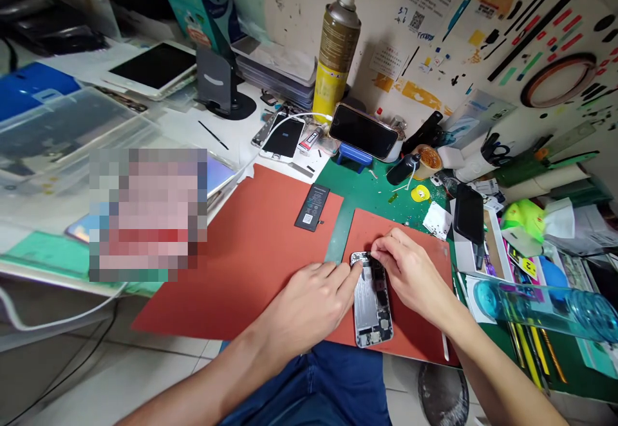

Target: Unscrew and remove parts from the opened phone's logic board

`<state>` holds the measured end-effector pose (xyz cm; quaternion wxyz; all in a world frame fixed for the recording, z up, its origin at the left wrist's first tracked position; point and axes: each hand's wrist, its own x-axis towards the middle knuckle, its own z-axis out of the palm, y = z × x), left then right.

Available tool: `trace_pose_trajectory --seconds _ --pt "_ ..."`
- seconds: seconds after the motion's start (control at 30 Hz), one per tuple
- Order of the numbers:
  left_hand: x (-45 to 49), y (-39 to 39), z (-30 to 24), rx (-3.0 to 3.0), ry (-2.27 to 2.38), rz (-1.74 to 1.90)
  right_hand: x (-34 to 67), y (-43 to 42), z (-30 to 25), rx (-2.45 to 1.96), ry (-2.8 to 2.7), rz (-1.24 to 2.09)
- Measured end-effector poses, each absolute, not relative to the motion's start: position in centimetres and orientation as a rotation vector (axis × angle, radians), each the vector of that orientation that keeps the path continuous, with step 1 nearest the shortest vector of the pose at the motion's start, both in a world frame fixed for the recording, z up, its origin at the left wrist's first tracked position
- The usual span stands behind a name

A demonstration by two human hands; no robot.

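An opened phone housing [368,304], its inner parts bare, lies on the right red-brown mat. My left hand [318,300] is closed against the upper left edge of this housing, fingertips resting on it. At the top right corner of the housing, my right hand [405,268] makes a pinch with thumb and forefinger. Whatever sits between those fingertips is too small to make out. A black phone battery [312,207] lies apart on the left red-brown mat [241,252], beyond my left hand.
Behind the mats stand a spray can [337,53] and a phone [363,131] on a blue stand [355,157]. A clear blue bottle [545,307] lies across tools at the right. A small jar [429,157] and a black bottle [403,170] stand further back. Pixelation covers a left patch.
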<state>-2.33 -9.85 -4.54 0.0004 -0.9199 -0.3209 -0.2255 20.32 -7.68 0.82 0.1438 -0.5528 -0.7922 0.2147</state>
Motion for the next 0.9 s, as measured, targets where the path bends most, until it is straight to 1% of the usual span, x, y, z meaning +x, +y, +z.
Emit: trace_pose_trajectory --seconds 0.33,0.57,0.7,0.9 --pt "-2.4 -9.9 -4.7 -2.884 -0.963 -0.588 20.2 -7.8 0.6 -1.584 -2.302 0.679" --pt "-2.8 -10.1 -4.4 -2.910 -0.887 -0.673 19.4 -7.4 0.4 -1.534 -2.460 0.650" --pt "-2.8 -10.1 -4.3 -2.895 -0.922 -0.695 19.0 -7.2 0.1 -1.527 -2.520 0.597" --pt "-2.7 -10.0 -4.2 -2.911 -0.926 -0.653 18.9 -6.9 0.3 -1.554 -2.541 0.631"
